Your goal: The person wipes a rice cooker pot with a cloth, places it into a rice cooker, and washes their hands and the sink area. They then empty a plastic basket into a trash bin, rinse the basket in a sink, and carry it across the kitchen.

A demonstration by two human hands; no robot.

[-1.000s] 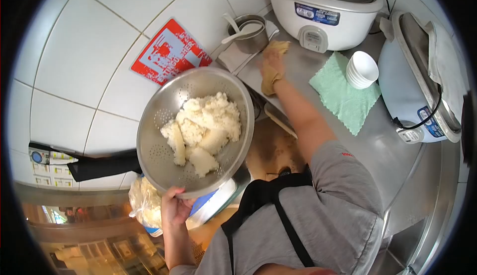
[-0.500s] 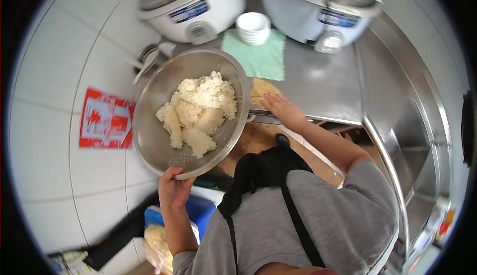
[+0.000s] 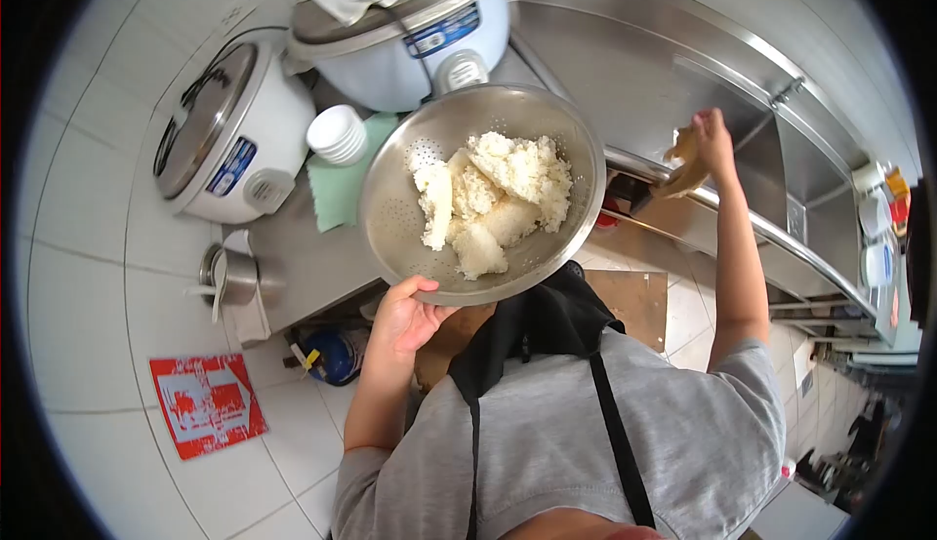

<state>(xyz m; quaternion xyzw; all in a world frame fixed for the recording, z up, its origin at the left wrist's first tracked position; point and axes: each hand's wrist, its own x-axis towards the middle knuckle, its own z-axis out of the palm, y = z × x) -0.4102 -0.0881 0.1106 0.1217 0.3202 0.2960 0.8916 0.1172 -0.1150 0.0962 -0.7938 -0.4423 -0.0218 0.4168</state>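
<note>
My left hand (image 3: 408,318) grips the near rim of a large perforated metal colander (image 3: 395,213), thumb over the edge. Clumps of cooked white rice (image 3: 493,194) lie in the colander, which is held in front of my body. Out to the right, my right hand (image 3: 714,140) is closed on a tan cloth (image 3: 686,171) that hangs down near the front edge of the steel sink. The fingers under the colander's rim are partly hidden.
Two big rice cookers, one white (image 3: 220,140) and one pale blue (image 3: 410,47), stand on the steel counter. Stacked white bowls (image 3: 337,134) rest on a green cloth (image 3: 335,192). A metal pot (image 3: 234,277) sits at the counter's left end. A steel sink (image 3: 722,101) lies right.
My view and body have turned right, bringing the colander toward the sink side. My right hand has lifted the tan cloth off the counter and carried it right.
</note>
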